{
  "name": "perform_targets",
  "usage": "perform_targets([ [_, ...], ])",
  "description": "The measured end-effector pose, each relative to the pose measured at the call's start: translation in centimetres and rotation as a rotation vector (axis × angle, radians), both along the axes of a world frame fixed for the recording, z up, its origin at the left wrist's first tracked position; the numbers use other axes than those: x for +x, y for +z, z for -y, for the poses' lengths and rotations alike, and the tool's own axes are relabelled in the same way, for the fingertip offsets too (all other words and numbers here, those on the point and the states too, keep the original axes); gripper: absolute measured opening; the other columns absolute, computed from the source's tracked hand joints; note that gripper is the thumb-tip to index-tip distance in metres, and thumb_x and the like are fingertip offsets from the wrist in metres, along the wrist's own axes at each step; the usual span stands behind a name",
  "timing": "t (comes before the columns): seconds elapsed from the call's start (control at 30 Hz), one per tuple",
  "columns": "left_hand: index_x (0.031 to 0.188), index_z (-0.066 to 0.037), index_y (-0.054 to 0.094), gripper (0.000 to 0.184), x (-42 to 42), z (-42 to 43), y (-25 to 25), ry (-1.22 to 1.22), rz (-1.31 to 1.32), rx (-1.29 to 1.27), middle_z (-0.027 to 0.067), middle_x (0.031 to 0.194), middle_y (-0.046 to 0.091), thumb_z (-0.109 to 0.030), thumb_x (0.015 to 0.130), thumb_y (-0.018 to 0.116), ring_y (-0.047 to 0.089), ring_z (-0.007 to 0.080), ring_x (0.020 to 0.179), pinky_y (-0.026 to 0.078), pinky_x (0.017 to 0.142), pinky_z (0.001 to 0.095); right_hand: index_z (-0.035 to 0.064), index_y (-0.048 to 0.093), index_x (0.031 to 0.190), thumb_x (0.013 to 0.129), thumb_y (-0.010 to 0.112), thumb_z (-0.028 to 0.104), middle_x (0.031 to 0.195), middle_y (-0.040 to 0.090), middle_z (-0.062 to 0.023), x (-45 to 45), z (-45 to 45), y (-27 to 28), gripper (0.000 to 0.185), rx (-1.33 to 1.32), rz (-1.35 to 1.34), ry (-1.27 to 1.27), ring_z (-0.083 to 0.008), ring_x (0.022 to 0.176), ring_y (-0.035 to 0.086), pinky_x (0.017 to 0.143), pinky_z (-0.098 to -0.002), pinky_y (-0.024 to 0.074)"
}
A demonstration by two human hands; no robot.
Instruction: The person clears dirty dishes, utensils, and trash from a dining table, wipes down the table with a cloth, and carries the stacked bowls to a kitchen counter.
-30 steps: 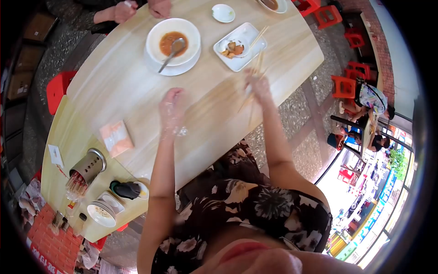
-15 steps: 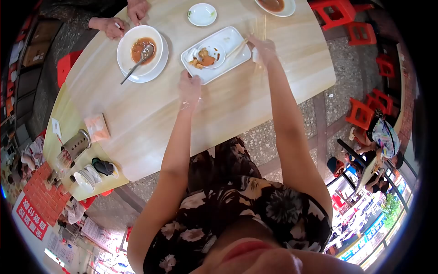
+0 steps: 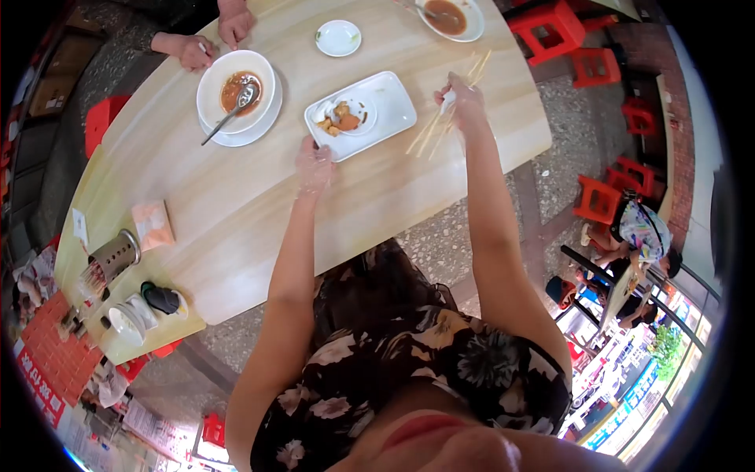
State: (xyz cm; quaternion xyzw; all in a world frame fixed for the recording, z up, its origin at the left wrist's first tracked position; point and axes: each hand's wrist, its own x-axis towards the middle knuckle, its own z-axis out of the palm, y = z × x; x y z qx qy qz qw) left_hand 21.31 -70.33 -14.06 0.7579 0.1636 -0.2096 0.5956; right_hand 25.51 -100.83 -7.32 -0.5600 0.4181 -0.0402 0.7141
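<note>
Here, hands (image 3: 314, 164) (image 3: 464, 108) on tray (image 3: 396, 104) edge and chopsticks (image 3: 482, 68) respectively, tabletop (image 3: 430, 88) between.

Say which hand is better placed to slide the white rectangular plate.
Probably the left hand: it touches the edge of the white rectangular plate, while the right hand holds thin pale wooden chopsticks.

Tray (image 3: 399, 112) between bowl (image 3: 211, 96) and chopsticks (image 3: 431, 134); spoon (image 3: 236, 108) in bowl.

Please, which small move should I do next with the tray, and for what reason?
Perhaps slide the tray a little closer with the left hand: that hand touches its edge, while the right hand is occupied, holding chopsticks.
</note>
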Motion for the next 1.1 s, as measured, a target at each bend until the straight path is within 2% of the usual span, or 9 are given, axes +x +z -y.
perform_targets([
  [0.2, 0.106, 0.000, 0.054, 0.027, 0.0, -0.5, -0.1, -0.082, 0.016, 0.097, 0.0133, 0.080, 0.061, -0.009, 0.080, 0.050, 0.060, 0.0190, 0.061, 0.049, 0.057, 0.0340, 0.0034, 0.056, 0.078, 0.079, 0.064, 0.020, 0.068, 0.056, -0.0086, 3.3, 0.3, 5.4, 0.019, -0.378, 0.086, 0.254, -0.0194, 0.058, 0.056, 0.054, -0.0315, 0.0468],
  [0.27, 0.106, 0.000, 0.054, 0.027, 0.0, -0.5, -1.1, -0.118, 0.022, 0.151, 0.0147, 0.083, 0.062, -0.009, 0.080, 0.050, 0.061, 0.0198, 0.065, 0.049, 0.061, 0.0346, 0.0033, 0.060, 0.082, 0.078, 0.063, 0.025, 0.079, 0.062, -0.0128, 6.8, 0.4, 6.0, 0.022, -0.879, 0.049, 0.484, -0.0233, 0.071, 0.062, 0.068, -0.0360, 0.0500],
  [0.37, 0.109, -0.001, 0.055, 0.030, 0.3, -0.1, -1.7, -0.126, 0.140, 0.235, 0.0154, 0.088, 0.064, -0.011, 0.081, 0.051, 0.062, 0.0203, 0.075, 0.049, 0.068, 0.0342, 0.0029, 0.064, 0.086, 0.077, 0.059, 0.035, 0.088, 0.067, -0.0143, 13.7, 2.1, 5.3, 0.034, -1.204, -0.198, 0.575, -0.0298, 0.083, 0.064, 0.076, -0.0403, 0.0487],
  [0.47, 0.111, -0.002, 0.056, 0.031, -0.5, 0.2, -1.8, -0.040, 0.079, 0.151, 0.0138, 0.090, 0.064, -0.014, 0.082, 0.053, 0.061, 0.0204, 0.081, 0.048, 0.072, 0.0329, 0.0044, 0.064, 0.092, 0.078, 0.056, 0.026, 0.098, 0.064, -0.0176, 18.0, 4.1, 3.6, 0.027, -1.267, -0.240, 0.919, -0.0329, 0.095, 0.061, 0.083, -0.0401, 0.0474],
  [0.53, 0.116, -0.003, 0.055, 0.032, -0.6, 0.3, -2.0, 0.011, 0.103, 0.118, 0.0046, 0.089, 0.062, -0.014, 0.086, 0.054, 0.057, 0.0112, 0.075, 0.047, 0.063, 0.0270, 0.0039, 0.064, 0.093, 0.079, 0.054, 0.025, 0.097, 0.064, -0.0183, 18.9, 3.7, 2.5, 0.027, -1.351, -0.147, 1.027, -0.0328, 0.094, 0.061, 0.083, -0.0411, 0.0479],
  [0.6, 0.114, -0.003, 0.056, 0.032, -0.7, 0.7, -1.8, 0.032, 0.073, 0.188, 0.0096, 0.091, 0.063, -0.016, 0.085, 0.055, 0.059, 0.0175, 0.078, 0.048, 0.067, 0.0311, 0.0033, 0.063, 0.094, 0.081, 0.052, 0.024, 0.097, 0.064, -0.0190, 20.0, 2.9, 1.2, 0.027, -1.430, -0.017, 1.138, -0.0328, 0.093, 0.062, 0.082, -0.0420, 0.0484],
  [0.87, 0.111, -0.004, 0.057, 0.035, -1.5, 1.8, 0.5, 0.131, 0.097, 0.365, 0.0177, 0.088, 0.065, -0.025, 0.084, 0.059, 0.063, 0.0302, 0.082, 0.049, 0.073, 0.0369, 0.0040, 0.064, 0.086, 0.084, 0.050, 0.027, 0.087, 0.065, -0.0206, 19.1, 3.3, 2.0, 0.027, -1.460, 0.010, 0.826, -0.0358, 0.080, 0.064, 0.071, -0.0464, 0.0498],
  [0.97, 0.108, -0.001, 0.059, 0.034, -3.0, 0.5, -2.0, 0.293, 0.088, 0.239, 0.0131, 0.086, 0.065, -0.026, 0.084, 0.059, 0.061, 0.0218, 0.077, 0.049, 0.071, 0.0324, 0.0022, 0.064, 0.087, 0.083, 0.055, 0.029, 0.085, 0.065, -0.0211, 18.0, 5.9, 1.9, 0.029, -1.544, 0.137, 0.749, -0.0359, 0.077, 0.064, 0.070, -0.0450, 0.0495],
  [1.1, 0.102, 0.002, 0.061, 0.030, -2.6, -3.1, -3.2, 0.694, 0.173, 0.022, 0.0073, 0.080, 0.062, -0.024, 0.086, 0.058, 0.057, 0.0131, 0.073, 0.047, 0.067, 0.0278, -0.0010, 0.063, 0.091, 0.082, 0.061, 0.030, 0.079, 0.064, -0.0188, 14.5, 4.6, 6.4, 0.033, -1.158, 0.170, 0.547, -0.0327, 0.073, 0.064, 0.070, -0.0424, 0.0490],
])
